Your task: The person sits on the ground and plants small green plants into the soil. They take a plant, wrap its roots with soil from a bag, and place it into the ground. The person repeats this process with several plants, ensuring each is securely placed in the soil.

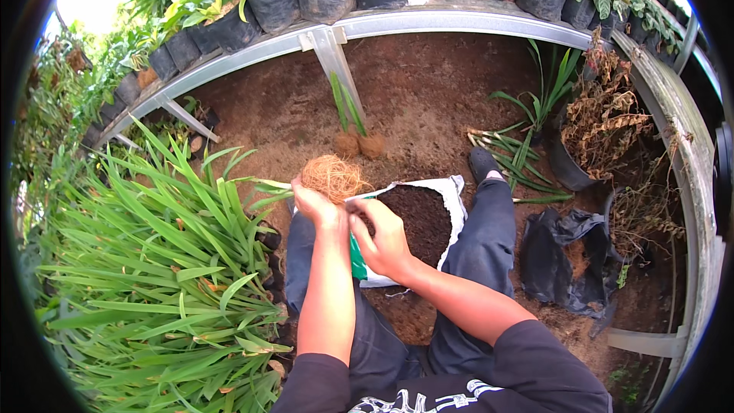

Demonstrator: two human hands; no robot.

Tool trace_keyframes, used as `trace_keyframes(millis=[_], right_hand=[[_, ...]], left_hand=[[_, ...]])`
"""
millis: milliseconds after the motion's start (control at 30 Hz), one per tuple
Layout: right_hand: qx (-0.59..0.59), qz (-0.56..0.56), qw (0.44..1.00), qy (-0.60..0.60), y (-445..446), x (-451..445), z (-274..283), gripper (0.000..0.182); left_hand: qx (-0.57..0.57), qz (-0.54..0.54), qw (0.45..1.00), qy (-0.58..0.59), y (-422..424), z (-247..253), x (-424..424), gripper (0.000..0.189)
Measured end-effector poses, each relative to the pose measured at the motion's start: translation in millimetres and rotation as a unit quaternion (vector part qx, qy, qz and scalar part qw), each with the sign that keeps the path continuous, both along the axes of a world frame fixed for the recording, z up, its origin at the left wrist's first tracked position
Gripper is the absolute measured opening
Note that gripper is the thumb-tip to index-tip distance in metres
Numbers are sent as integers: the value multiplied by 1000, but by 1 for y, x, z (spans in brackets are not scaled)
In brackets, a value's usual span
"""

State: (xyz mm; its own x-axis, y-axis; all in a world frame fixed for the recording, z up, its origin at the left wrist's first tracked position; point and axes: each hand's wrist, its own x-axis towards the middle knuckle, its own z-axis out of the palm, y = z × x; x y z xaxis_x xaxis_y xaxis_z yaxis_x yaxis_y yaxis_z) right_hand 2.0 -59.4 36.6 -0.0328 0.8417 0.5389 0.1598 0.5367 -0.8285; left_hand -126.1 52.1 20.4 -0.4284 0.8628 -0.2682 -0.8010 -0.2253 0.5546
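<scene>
My left hand [319, 205] holds a ball of coconut fibre [331, 178] with a green leafy shoot [269, 187] sticking out to the left. Just right of it, my right hand [381, 235] is raised with curled fingers close to my left wrist; whether anything is between them cannot be told. Below and behind the hands, an open white and green sack [453, 189] of dark potting soil [421, 221] lies between my legs. Two more fibre balls [371, 145] with upright leaves stand on the ground ahead.
Dense strap-leaved plants [189, 275] fill the left. Cut leafy plants [519, 152] lie by my foot at right, near a black pot [565, 155] with dried foliage and a torn black plastic bag [550, 258]. A metal-framed bench [424, 21] with bagged plants curves across the front.
</scene>
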Motion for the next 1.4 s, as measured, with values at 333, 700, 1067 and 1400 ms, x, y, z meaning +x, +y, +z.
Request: trace_keyframes(millis=[333, 700, 1067, 1400], right_hand=[[-268, 137, 938, 172, 16, -19, -21, 79], [-170, 16, 913, 371, 56, 22, -16, 69], [-371, 127, 847, 359, 67, 67, -9, 37], [-404, 179, 823, 358, 65, 84, -5, 50]], left_hand=[[21, 106, 977, 186, 7, -23, 15, 23], [86, 40, 836, 540, -41, 13, 90, 10], [210, -59, 717, 662, -43, 14, 84, 18], [225, -208, 681, 665, -50, 32, 78, 20]])
